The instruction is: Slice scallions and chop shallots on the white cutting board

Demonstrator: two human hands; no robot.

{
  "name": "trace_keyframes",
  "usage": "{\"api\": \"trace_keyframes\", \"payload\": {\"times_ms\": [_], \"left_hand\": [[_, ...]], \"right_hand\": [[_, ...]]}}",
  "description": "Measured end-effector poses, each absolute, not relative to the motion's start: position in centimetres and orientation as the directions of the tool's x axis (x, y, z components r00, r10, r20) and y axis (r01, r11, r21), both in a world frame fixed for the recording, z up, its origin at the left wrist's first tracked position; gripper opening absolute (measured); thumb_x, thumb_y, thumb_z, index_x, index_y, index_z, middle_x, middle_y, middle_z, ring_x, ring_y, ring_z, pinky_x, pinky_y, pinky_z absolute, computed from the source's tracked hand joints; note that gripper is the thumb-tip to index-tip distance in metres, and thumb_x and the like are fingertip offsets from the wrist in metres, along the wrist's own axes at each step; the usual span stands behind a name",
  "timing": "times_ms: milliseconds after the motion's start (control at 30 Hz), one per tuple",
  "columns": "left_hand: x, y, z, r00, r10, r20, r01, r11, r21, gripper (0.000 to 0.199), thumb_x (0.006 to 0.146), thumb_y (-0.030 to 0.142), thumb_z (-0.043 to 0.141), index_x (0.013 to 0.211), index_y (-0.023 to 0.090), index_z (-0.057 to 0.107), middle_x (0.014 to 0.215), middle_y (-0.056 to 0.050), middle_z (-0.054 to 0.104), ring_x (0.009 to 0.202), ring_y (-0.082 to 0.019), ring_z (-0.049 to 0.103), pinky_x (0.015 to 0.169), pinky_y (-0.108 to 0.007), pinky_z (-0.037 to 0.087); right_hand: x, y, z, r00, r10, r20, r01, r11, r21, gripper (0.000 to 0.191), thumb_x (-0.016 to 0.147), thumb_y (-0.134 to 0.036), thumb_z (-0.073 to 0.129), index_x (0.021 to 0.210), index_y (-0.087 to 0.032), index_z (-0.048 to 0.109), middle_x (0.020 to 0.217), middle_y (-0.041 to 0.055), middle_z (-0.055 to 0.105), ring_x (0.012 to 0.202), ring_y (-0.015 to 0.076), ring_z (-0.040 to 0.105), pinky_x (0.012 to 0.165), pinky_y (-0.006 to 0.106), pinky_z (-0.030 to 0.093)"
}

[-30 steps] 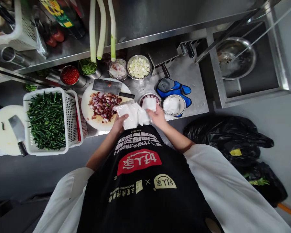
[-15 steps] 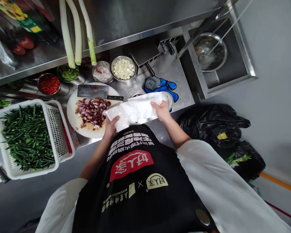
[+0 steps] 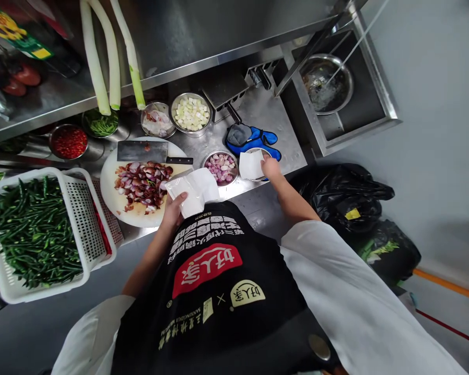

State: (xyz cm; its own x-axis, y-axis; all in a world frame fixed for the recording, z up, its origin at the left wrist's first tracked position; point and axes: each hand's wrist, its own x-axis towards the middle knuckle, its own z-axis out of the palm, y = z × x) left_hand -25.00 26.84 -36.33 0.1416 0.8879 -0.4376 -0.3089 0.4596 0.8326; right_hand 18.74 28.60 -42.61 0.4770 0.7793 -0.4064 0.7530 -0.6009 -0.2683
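- Holding a white plastic packet [image 3: 188, 194] in the left hand [image 3: 174, 208], closed narrowly with the thumb across the top; a loose white flap [image 3: 207, 184] juts out toward 2 o'clock.
- Pinching a white sheet [image 3: 250, 165] by its edge in the right hand [image 3: 271, 169], between 2 and 3 o'clock from the packet and well apart from it.
- Partly hiding, with that sheet, a steel dish [image 3: 264, 151] behind it; cannot tell whether touching.
- Reading every place below from the packet, with 12 o'clock at the top of the view.
- Showing at 2 o'clock, on the steel tabletop [image 3: 283, 117], a steel bowl [image 3: 204, 167] of peeled purple shallots [image 3: 221, 166].
- Farther along 2 o'clock, beside the dish, showing a blue and grey glove-like cloth [image 3: 258, 136].
- Showing at 9 o'clock a round cutting board [image 3: 110, 166], strewn with shallot pieces [image 3: 144, 185].
- Resting on that board at 10 o'clock, a cleaver [image 3: 143, 151], handle toward 3 o'clock.
- Showing at 12 o'clock a bowl [image 3: 193, 133] of pale cubes [image 3: 191, 114].
- Between 8 and 9 o'clock, showing a white basket [image 3: 84, 224] heaped with green chillies [image 3: 35, 234].
- Well apart, showing a sink [image 3: 375, 99] at 2 o'clock and black bags [image 3: 338, 195] at 3 o'clock.
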Motion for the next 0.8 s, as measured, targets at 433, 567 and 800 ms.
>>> {"api": "trace_keyframes", "payload": {"times_ms": [433,567,800], "left_hand": [[-24.9,26.1,-35.7,0.075,0.892,-0.446,-0.273,0.449,0.851,0.085,0.072,0.050,0.093,0.145,0.019,0.062,0.126,-0.014,0.078,0.111,-0.035,0.077,0.089,-0.043,0.067],[-24.7,25.9,-35.3,0.083,0.891,-0.447,-0.285,0.451,0.846,0.090,0.070,0.050,0.094,0.148,0.020,0.060,0.129,-0.015,0.077,0.114,-0.036,0.076,0.094,-0.046,0.065],[-25.6,25.3,-35.9,0.057,0.890,-0.452,-0.271,0.450,0.851,0.088,0.072,0.054,0.092,0.146,0.021,0.058,0.124,-0.014,0.078,0.115,-0.036,0.076,0.097,-0.049,0.064]], "right_hand": [[14.0,30.2,-45.5,0.386,0.780,-0.493,0.872,-0.483,-0.080,0.071,0.097,-0.047,0.065,0.155,-0.009,0.048,0.165,0.0298,0.036,0.148,0.0435,0.034,0.118,0.057,0.034],[13.9,31.7,-47.1,0.403,0.744,-0.533,0.857,-0.511,-0.064,0.075,0.096,-0.045,0.067,0.158,-0.011,0.044,0.169,0.0316,0.028,0.153,0.0453,0.028,0.117,0.061,0.034],[14.5,31.6,-46.5,0.407,0.734,-0.545,0.872,-0.489,-0.007,0.077,0.092,-0.036,0.071,0.160,-0.006,0.048,0.172,0.0343,0.028,0.155,0.0472,0.033,0.123,0.059,0.029]]}}
